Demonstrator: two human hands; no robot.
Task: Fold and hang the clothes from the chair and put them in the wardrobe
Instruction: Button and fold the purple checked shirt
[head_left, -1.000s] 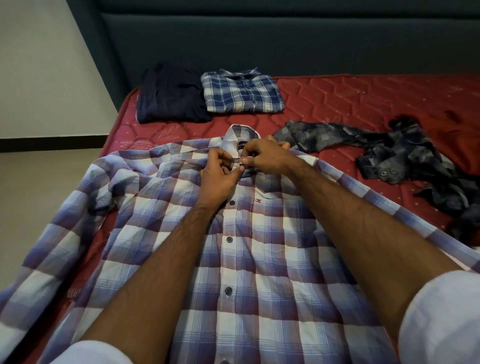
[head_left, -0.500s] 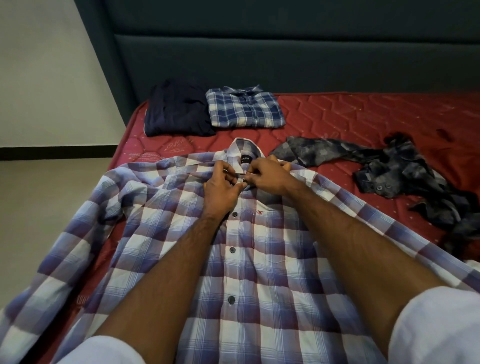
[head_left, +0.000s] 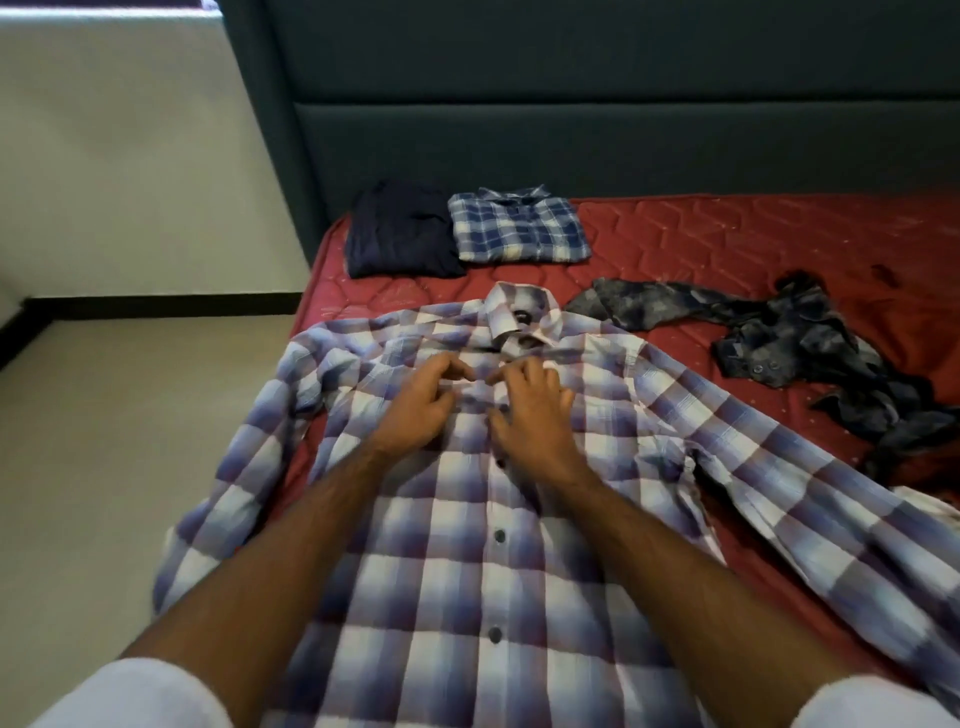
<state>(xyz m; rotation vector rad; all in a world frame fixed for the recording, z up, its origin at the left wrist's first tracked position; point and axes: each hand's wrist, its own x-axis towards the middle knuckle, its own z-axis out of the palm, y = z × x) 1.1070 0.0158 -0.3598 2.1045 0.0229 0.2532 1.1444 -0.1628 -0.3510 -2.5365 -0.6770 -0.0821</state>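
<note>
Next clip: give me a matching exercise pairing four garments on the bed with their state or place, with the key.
Things:
1. purple check shirt
2. blue plaid shirt
3. navy garment
4. grey shirt

States:
A. crumpled, unfolded, at the right
B. folded, at the mattress's far left corner
C. spread flat, front up, under both hands
D. folded, just right of the navy one

Pairs: 1-C, 2-D, 3-B, 4-A

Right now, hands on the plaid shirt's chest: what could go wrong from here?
1. The plaid shirt's left sleeve hangs over the mattress edge; it may drag the shirt sideways during folding.
2. The crumpled grey shirt lies close by the right sleeve; folding could snag it.
</note>
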